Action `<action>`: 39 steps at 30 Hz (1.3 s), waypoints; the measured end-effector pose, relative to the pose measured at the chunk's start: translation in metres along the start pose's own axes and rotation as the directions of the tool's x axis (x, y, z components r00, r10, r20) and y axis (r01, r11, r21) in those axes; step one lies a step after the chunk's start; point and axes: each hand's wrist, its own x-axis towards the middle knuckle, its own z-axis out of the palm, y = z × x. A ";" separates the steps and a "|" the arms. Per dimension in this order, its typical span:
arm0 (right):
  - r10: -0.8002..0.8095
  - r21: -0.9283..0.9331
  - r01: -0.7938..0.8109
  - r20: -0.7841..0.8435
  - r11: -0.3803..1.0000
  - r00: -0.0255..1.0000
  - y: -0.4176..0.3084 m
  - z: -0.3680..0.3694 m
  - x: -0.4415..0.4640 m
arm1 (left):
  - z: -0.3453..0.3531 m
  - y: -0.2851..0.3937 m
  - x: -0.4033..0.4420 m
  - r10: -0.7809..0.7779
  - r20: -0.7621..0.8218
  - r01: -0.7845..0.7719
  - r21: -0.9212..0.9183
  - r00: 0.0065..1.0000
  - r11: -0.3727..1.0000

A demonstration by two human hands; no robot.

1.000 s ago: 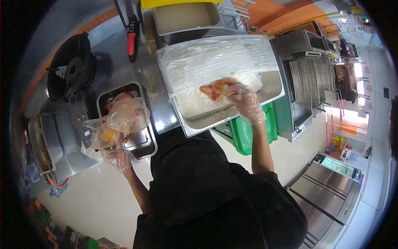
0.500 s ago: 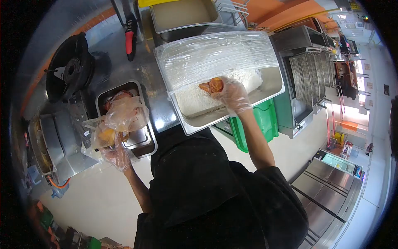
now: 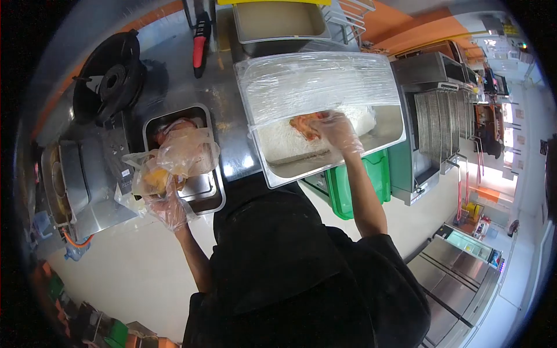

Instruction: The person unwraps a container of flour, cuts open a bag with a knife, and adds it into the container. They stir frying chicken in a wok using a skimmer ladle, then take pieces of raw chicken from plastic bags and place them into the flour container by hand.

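Observation:
My right hand (image 3: 341, 133), in a clear plastic glove, grips a piece of raw meat (image 3: 307, 126) just over the white flour (image 3: 281, 141). The flour lies in a large steel tray (image 3: 331, 169), its far part covered with plastic wrap (image 3: 319, 81). On the left, my left hand (image 3: 169, 206), also gloved, is closed around a clear plastic bag (image 3: 187, 152) with something yellow-orange showing in it. That bag hangs over a smaller steel pan (image 3: 218, 191), where more raw meat (image 3: 177, 124) is partly hidden beneath it.
Behind the flour tray stands a pan of pale liquid (image 3: 281, 22). A red-handled tool (image 3: 199, 52) and a black round burner-like part (image 3: 110, 81) lie on the steel counter. Fryer baskets (image 3: 435, 124) stand at the right, with a green bin (image 3: 365, 182) below the tray.
The view has shifted, so the counter sits slightly farther right. My right hand has turned the meat over the flour and still grips it. My left hand stays at the bag.

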 end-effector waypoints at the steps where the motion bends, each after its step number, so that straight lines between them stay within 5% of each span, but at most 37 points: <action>1: 0.035 0.137 -0.039 0.030 0.990 0.999 0.014 0.003 0.004 | 0.000 -0.002 0.000 0.005 -0.004 -0.005 0.011 1.000 1.000; 5: 0.012 -0.221 -0.003 0.039 0.975 0.999 -0.034 -0.025 -0.011 | -0.001 0.000 0.001 0.045 0.011 -0.046 0.057 0.999 0.997; 7: -0.024 -0.301 0.035 0.042 0.953 0.999 -0.025 -0.033 -0.018 | 0.000 0.007 0.001 -0.034 0.050 0.037 -0.072 0.998 0.997; 11: -0.219 -0.481 0.361 0.326 0.799 0.920 -0.074 -0.050 -0.043 | -0.008 -0.020 0.003 -0.002 0.034 0.001 0.016 0.999 1.000; 12: -0.197 -0.421 0.344 0.353 0.839 0.914 -0.106 -0.048 -0.049 | -0.011 -0.025 0.004 0.000 0.063 0.001 -0.017 0.998 1.000; 15: -0.474 -0.017 0.505 0.315 0.863 0.822 -0.171 -0.017 -0.062 | -0.009 -0.028 0.008 -0.027 0.040 0.037 -0.259 0.999 0.965; 16: -0.539 0.133 0.524 0.275 0.841 0.796 -0.189 -0.002 -0.067 | -0.010 -0.005 0.009 0.004 -0.025 -0.004 -0.002 1.000 1.000; 18: -0.836 -0.117 0.877 0.264 0.466 0.480 -0.235 0.028 -0.073 | -0.013 -0.023 0.007 -0.038 -0.015 0.036 -0.108 0.999 0.993; 20: -0.937 -0.251 0.966 0.322 0.054 0.136 -0.290 0.052 -0.067 | -0.011 -0.014 0.012 -0.033 -0.031 0.030 -0.103 0.999 0.994; 22: -0.988 0.146 0.987 0.147 0.062 0.040 -0.303 0.114 -0.039 | -0.013 -0.013 0.007 -0.036 -0.048 0.033 -0.060 0.998 0.998; 24: -0.602 0.034 0.900 0.754 0.435 0.263 -0.340 0.146 -0.025 | -0.013 -0.013 0.009 -0.028 -0.072 0.029 0.017 0.997 0.999; 26: -0.472 -0.035 0.910 0.847 0.413 0.246 -0.356 0.161 -0.032 | -0.009 -0.005 0.008 0.033 -0.149 -0.036 -0.019 0.988 0.999; 30: -0.417 -0.011 0.965 0.901 0.261 0.123 -0.351 0.197 -0.041 | -0.010 0.019 0.008 0.124 -0.248 -0.126 0.006 0.961 0.992; 33: -0.506 -0.062 0.980 0.849 0.187 0.150 -0.345 0.212 -0.050 | -0.011 -0.004 0.006 0.109 -0.253 -0.114 -0.004 0.961 0.993; 36: -0.494 -0.025 0.960 0.854 0.280 0.166 -0.351 0.209 -0.055 | -0.010 -0.012 0.010 0.158 -0.276 -0.163 0.006 0.948 0.987; 37: -0.498 -0.002 0.935 0.846 0.356 0.191 -0.351 0.200 -0.054 | -0.013 -0.012 0.008 0.068 -0.215 -0.075 -0.021 0.974 0.997; 39: -0.572 0.141 0.893 0.808 0.426 0.145 -0.350 0.182 -0.045 | -0.021 -0.027 0.011 0.154 -0.133 -0.135 0.145 0.979 0.980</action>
